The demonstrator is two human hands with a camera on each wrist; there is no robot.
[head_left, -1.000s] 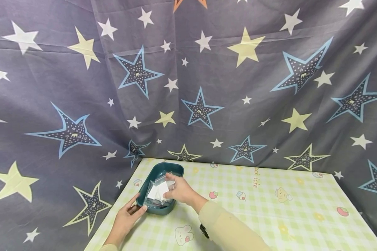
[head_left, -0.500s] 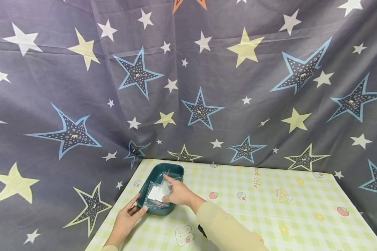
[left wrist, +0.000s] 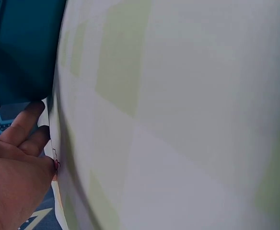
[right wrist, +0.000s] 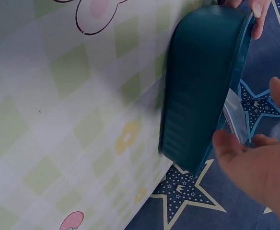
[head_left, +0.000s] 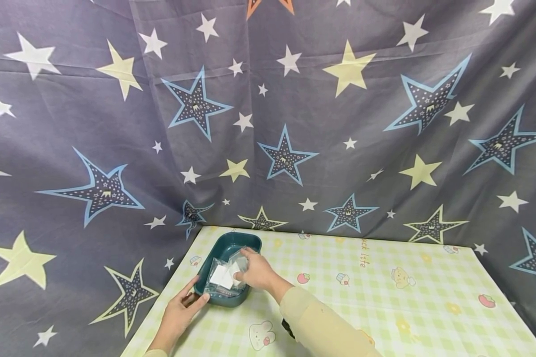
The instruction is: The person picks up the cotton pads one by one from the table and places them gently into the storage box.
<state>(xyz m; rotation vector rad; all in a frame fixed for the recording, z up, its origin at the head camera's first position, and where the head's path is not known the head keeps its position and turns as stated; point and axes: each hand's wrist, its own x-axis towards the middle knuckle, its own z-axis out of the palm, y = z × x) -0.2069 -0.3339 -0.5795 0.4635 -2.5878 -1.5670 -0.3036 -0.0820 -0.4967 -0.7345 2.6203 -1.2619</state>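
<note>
A dark teal plastic bin point(head_left: 230, 301) stands near the table's back left corner. My left hand point(head_left: 180, 308) grips its near left corner, thumb at the rim and fingers along the outside. Inside, clear plastic bags point(head_left: 221, 278) with flat white pieces in them lie toward the near end. My right hand point(head_left: 256, 270) reaches in over the right rim. Between its thumb and fingers it holds another clear bag point(head_left: 237, 260) with a white piece, low beside the others. From the right wrist view, a bag point(right wrist: 235, 115) pokes up above the bin's rim near the fingers.
A green and white checked cloth point(head_left: 384, 307) with printed cartoons covers the table. Behind and to the left hangs a grey curtain point(head_left: 295, 198) with stars, close to the bin. A black buckle point(head_left: 288, 327) shows beside the right sleeve.
My right hand shifts slightly leftward, then back to the right. The bag at its fingers, tilted up half a second ago, now lies flatter. My left hand and the bin stay in place.
</note>
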